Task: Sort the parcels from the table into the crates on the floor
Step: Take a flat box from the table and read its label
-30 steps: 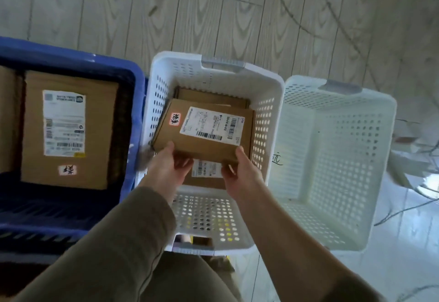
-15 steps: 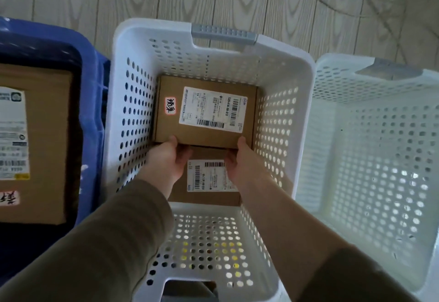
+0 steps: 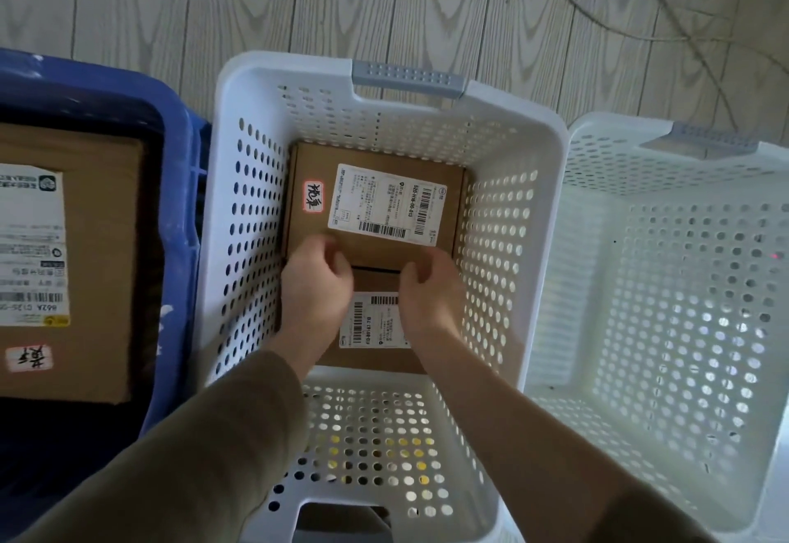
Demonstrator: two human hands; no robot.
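A brown cardboard parcel (image 3: 375, 205) with a white shipping label and a small red-edged sticker lies flat at the far end of the middle white crate (image 3: 384, 72). It rests partly on a second labelled parcel (image 3: 375, 320) underneath. My left hand (image 3: 316, 286) has curled fingers at the top parcel's near left corner. My right hand (image 3: 431, 295) curls round its near right corner. Both hands are deep inside the crate and cover the parcel's near edge.
A blue crate (image 3: 179, 183) on the left holds a large brown parcel (image 3: 98, 269) with a label. Another white perforated crate (image 3: 666, 136) stands on the right with nothing in it. All three sit side by side on a pale wood-pattern floor (image 3: 213, 0).
The parcel has gone down from above the crate's rim to the bottom, onto the lower parcel. My hands followed it in, and my head has moved closer.
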